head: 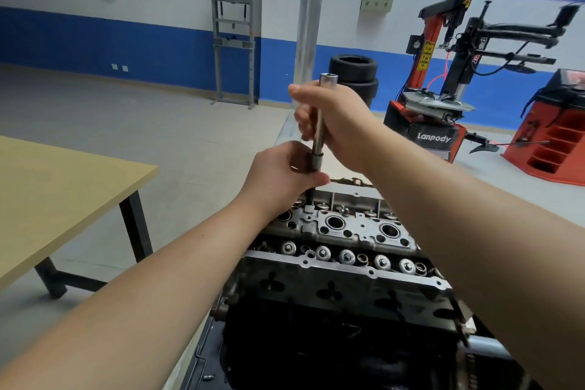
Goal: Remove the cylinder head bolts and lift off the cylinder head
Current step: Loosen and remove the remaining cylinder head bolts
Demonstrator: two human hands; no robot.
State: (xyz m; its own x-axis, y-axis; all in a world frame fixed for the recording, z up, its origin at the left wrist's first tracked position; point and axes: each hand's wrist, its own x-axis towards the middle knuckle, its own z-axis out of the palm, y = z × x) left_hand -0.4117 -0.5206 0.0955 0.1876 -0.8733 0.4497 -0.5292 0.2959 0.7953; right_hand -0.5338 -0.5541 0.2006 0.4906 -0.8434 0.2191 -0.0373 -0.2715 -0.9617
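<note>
Right hand [332, 123] wrapped round upper extension [319, 117]; left hand [285, 174] pinching its lower end at the socket. Bar near upright, long axis dropping to a bolt [309, 199] at head's [342, 228] far left edge, directly under left hand. Head seated on block, below both hands. Probably loosening stage.

The left hand [286, 172] covers the lower end of the socket extension [319, 117], so what joins it to the dark shank below cannot be told. The right forearm [474, 215] hides the cylinder head's [342, 231] right end. The engine's lower part runs off the bottom edge, dark and unreadable.
</note>
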